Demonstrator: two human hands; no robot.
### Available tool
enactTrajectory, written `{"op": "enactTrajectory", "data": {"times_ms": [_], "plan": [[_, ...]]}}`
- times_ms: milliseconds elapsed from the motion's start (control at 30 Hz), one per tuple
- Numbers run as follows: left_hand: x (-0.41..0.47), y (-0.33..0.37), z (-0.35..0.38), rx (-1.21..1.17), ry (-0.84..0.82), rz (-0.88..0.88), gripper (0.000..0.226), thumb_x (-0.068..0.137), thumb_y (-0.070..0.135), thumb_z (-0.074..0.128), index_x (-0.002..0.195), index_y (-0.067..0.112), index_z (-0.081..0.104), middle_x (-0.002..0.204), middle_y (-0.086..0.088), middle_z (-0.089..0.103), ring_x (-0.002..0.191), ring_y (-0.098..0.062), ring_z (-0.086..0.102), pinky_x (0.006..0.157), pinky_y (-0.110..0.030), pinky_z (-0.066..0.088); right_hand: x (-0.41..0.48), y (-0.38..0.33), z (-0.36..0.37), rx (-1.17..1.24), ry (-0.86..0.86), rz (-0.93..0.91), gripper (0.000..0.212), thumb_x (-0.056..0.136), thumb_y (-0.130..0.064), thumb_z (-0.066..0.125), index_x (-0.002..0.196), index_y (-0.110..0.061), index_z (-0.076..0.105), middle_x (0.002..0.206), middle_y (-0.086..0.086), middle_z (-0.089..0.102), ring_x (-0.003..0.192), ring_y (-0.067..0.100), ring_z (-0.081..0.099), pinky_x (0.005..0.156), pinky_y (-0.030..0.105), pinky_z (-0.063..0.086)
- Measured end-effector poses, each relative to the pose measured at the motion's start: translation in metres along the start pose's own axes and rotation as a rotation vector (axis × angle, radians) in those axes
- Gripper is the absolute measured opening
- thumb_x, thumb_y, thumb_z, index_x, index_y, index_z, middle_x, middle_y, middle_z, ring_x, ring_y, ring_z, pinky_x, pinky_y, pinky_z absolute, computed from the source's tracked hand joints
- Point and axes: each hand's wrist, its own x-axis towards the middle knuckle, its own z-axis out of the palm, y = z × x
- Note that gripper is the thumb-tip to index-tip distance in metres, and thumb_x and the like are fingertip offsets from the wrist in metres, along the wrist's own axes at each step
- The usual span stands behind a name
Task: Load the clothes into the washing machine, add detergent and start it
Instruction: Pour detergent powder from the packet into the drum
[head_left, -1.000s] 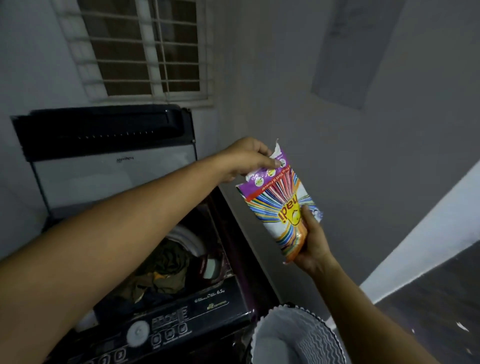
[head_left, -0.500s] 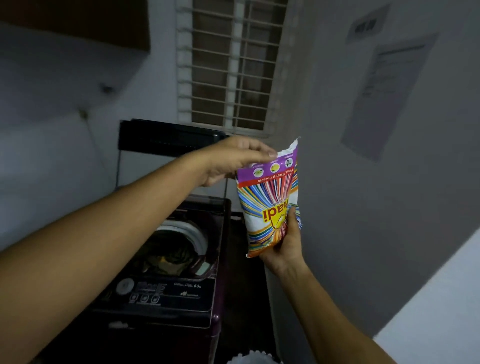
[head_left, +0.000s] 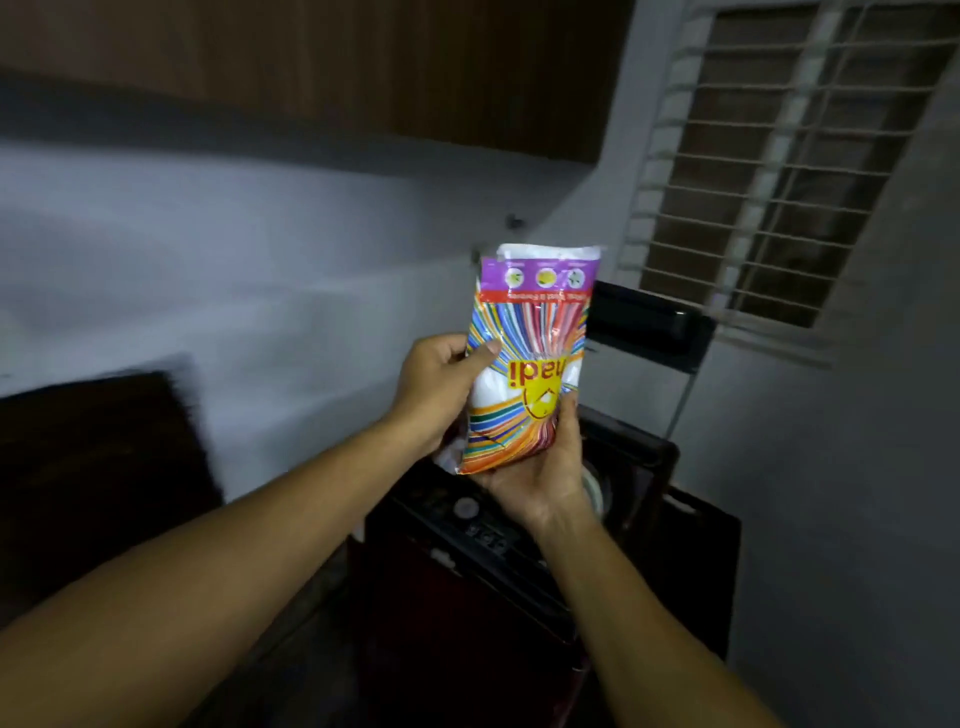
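Observation:
I hold a colourful striped detergent packet (head_left: 530, 358) upright in front of me, its print upside down and a white torn edge at the top. My left hand (head_left: 436, 389) grips its left side, thumb across the front. My right hand (head_left: 545, 467) cups its bottom and right edge from below. Behind and below the packet stands the dark top-loading washing machine (head_left: 524, 545), its lid (head_left: 644, 322) raised. A little of the drum rim shows beside my right hand; the clothes are hidden.
A barred window (head_left: 779, 171) sits at the upper right. A dark wooden cabinet (head_left: 311, 67) hangs along the top. A dark piece of furniture (head_left: 98, 478) stands at the left against the pale wall (head_left: 234, 260).
My head has turned left, so the machine now sits lower right. My left hand has dropped from the packet's top edge to its left side. The packet stands more upright.

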Motion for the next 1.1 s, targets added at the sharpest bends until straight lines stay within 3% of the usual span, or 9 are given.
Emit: {"op": "enactTrajectory", "data": {"times_ms": [67, 133, 200, 300, 367, 533, 833, 933, 1100], "plan": [[0.0, 0.001, -0.04, 0.04, 0.066, 0.014, 0.033, 0.082, 0.037, 0.073, 0.092, 0.006, 0.077, 0.094, -0.015, 0.077, 0.092, -0.034, 0.072, 0.083, -0.055, 0.056, 0.007, 0.023, 0.01, -0.241, 0.097, 0.147, 0.096, 0.069, -0.091, 0.048, 0.138, -0.024, 0.059, 0.138, 0.014, 0.06, 0.115, 0.036, 0.061, 0.108, 0.063, 0.038], [-0.002, 0.0, -0.079, 0.083, 0.118, 0.036, 0.035, 0.08, 0.039, 0.073, 0.088, 0.004, 0.076, 0.092, -0.018, 0.076, 0.081, -0.028, 0.07, 0.078, -0.048, 0.056, 0.012, 0.044, 0.019, -0.418, 0.169, 0.233, 0.093, 0.065, -0.089, 0.056, 0.134, -0.026, 0.058, 0.134, 0.012, 0.059, 0.117, 0.035, 0.057, 0.104, 0.059, 0.044], [-0.006, -0.006, -0.116, 0.123, 0.15, 0.039, 0.035, 0.081, 0.039, 0.074, 0.085, 0.005, 0.075, 0.089, -0.022, 0.075, 0.078, -0.029, 0.069, 0.078, -0.05, 0.057, 0.018, 0.056, 0.033, -0.548, 0.204, 0.15, 0.066, 0.073, -0.08, 0.06, 0.116, -0.03, 0.062, 0.117, 0.004, 0.063, 0.112, 0.028, 0.057, 0.101, 0.054, 0.046], [-0.016, -0.022, -0.173, 0.186, 0.224, 0.003, 0.025, 0.09, 0.032, 0.071, 0.085, 0.007, 0.076, 0.086, -0.015, 0.076, 0.077, -0.028, 0.072, 0.076, -0.046, 0.058, 0.043, 0.072, 0.066, -0.692, 0.043, -0.006, 0.031, 0.09, -0.053, 0.064, 0.098, -0.024, 0.069, 0.096, -0.005, 0.077, 0.089, 0.014, 0.069, 0.078, 0.035, 0.052], [-0.024, -0.035, -0.207, 0.184, 0.267, -0.031, 0.023, 0.093, 0.026, 0.068, 0.089, 0.005, 0.075, 0.088, -0.015, 0.077, 0.078, -0.028, 0.072, 0.077, -0.044, 0.058, 0.065, 0.088, 0.086, -0.716, -0.037, -0.047, 0.015, 0.093, -0.03, 0.068, 0.094, -0.015, 0.07, 0.098, 0.007, 0.077, 0.081, 0.018, 0.071, 0.071, 0.031, 0.054], [-0.042, -0.076, -0.288, 0.059, 0.472, -0.131, 0.022, 0.093, 0.017, 0.068, 0.099, -0.003, 0.074, 0.092, -0.017, 0.076, 0.077, -0.024, 0.073, 0.072, -0.032, 0.059, 0.127, 0.165, 0.116, -0.856, -0.076, 0.026, 0.017, 0.095, -0.014, 0.065, 0.078, -0.014, 0.062, 0.081, 0.011, 0.07, 0.064, 0.021, 0.066, 0.056, 0.028, 0.057], [-0.04, -0.216, -0.445, 0.086, 0.755, -0.283, 0.024, 0.091, 0.023, 0.071, 0.081, 0.0, 0.071, 0.081, -0.013, 0.075, 0.069, -0.022, 0.071, 0.064, -0.033, 0.056, 0.25, 0.352, 0.112, -0.941, -0.155, 0.198, 0.013, 0.094, -0.015, 0.066, 0.083, -0.011, 0.073, 0.097, 0.023, 0.073, 0.092, 0.037, 0.071, 0.082, 0.048, 0.059], [-0.031, -0.275, -0.49, 0.054, 0.754, -0.35, 0.025, 0.094, 0.023, 0.067, 0.091, -0.001, 0.072, 0.09, -0.016, 0.076, 0.079, -0.027, 0.073, 0.069, -0.038, 0.059, 0.298, 0.418, 0.096, -0.946, -0.132, 0.259, 0.013, 0.094, -0.012, 0.065, 0.085, -0.01, 0.074, 0.097, 0.018, 0.075, 0.095, 0.038, 0.072, 0.083, 0.05, 0.06], [-0.023, -0.391, -0.56, 0.058, 0.724, -0.459, 0.025, 0.099, 0.019, 0.059, 0.097, -0.003, 0.071, 0.083, -0.004, 0.077, 0.077, -0.019, 0.074, 0.065, -0.03, 0.059, 0.37, 0.528, 0.051, -1.008, -0.085, 0.323, 0.017, 0.093, -0.016, 0.068, 0.077, -0.019, 0.075, 0.094, 0.013, 0.077, 0.094, 0.037, 0.073, 0.087, 0.058, 0.057]]}}
